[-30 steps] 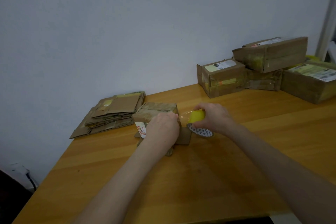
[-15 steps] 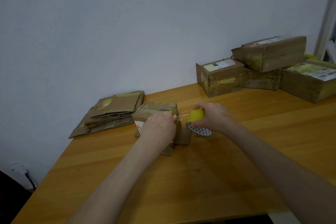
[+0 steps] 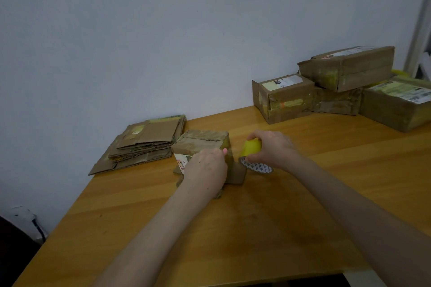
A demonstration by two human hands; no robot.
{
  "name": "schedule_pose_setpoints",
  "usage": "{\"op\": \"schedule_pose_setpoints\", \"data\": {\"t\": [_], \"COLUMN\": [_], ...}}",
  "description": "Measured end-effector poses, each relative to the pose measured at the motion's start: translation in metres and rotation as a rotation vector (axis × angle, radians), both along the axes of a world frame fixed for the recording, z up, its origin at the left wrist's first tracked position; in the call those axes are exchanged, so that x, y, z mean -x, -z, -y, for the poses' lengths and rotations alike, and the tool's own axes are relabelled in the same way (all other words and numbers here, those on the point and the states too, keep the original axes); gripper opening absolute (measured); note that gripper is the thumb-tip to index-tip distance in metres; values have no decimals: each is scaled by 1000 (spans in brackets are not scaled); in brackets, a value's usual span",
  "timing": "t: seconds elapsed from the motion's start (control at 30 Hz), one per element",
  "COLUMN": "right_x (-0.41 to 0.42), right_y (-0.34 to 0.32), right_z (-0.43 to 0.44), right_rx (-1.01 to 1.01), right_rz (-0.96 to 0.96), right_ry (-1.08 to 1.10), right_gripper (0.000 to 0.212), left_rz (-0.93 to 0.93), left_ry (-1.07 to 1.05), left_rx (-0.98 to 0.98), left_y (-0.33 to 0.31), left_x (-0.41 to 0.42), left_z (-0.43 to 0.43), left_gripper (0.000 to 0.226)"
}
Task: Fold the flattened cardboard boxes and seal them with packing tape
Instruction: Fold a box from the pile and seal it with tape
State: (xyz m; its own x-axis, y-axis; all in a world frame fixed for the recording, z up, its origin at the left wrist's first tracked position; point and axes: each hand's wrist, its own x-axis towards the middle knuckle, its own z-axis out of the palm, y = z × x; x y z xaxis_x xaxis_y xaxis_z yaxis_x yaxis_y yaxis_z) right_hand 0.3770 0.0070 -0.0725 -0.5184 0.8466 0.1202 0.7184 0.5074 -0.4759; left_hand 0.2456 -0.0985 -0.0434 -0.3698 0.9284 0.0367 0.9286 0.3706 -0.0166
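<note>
The box [image 3: 203, 141] at centre is brown, the tape roll [image 3: 251, 147] yellow with a white rim [image 3: 256, 167] printed in dark triangles, the bench [image 3: 233, 228] orange-brown wood grain, the wall [image 3: 163, 42] pale blue-grey.

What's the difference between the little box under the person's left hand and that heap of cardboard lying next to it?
The small box is folded up into a standing shape; the cardboard pile is several sheets lying flat. The left hand holds the small box, and the right hand grips a tape roll beside it; nothing touches the cardboard pile. Both are worn brown cardboard on the wooden table, near the wall.
</note>
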Motion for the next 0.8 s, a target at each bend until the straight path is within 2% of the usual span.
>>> {"op": "schedule_pose_setpoints", "data": {"t": [0.23, 0.43, 0.6, 0.8], "right_x": [0, -10, -10, -8], "right_y": [0, -3, -3, -3], "right_z": [0, -2, -1, 0], "right_rx": [45, 69, 61, 45], "right_rz": [-32, -32, -24, -16], "right_ry": [41, 79, 81, 89], "right_gripper": [62, 64, 62, 61], "left_rz": [3, 22, 32, -79], "left_ry": [27, 53, 32, 68], "left_rx": [-13, -113, -98, -62], "left_y": [3, 8, 5, 2], "left_x": [-3, 3, -3, -16], "left_z": [-1, 11, 10, 8], "left_gripper": [33, 28, 31, 39]}}
